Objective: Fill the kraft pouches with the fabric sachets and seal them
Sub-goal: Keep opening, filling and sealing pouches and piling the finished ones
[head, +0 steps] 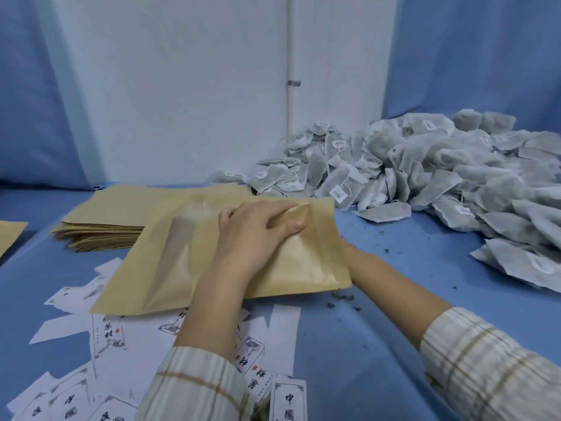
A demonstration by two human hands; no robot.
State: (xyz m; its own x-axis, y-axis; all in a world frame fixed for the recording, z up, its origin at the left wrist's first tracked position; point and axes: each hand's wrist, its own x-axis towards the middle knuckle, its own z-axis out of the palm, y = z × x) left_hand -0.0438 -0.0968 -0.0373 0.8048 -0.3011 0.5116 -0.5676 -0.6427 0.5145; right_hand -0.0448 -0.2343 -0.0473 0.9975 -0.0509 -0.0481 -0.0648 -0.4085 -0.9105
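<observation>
A kraft pouch [170, 268] lies flat on the blue table, its mouth facing right. My left hand [258, 229] rests on top of it near the mouth, fingers and thumb pinching the upper layer. My right hand [349, 250] reaches into the mouth from the right; only its wrist shows, and the fingers are hidden inside the pouch. A big pile of grey fabric sachets [425, 171] with small white tags covers the table's right and back. Whether any sachets are inside the pouch cannot be seen.
A stack of flat kraft pouches [115, 217] sits behind and left of the one in hand. Another kraft sheet [9, 235] pokes in at the left edge. Printed white labels [121, 344] lie scattered in front. Dark crumbs [343, 299] dot the blue cloth.
</observation>
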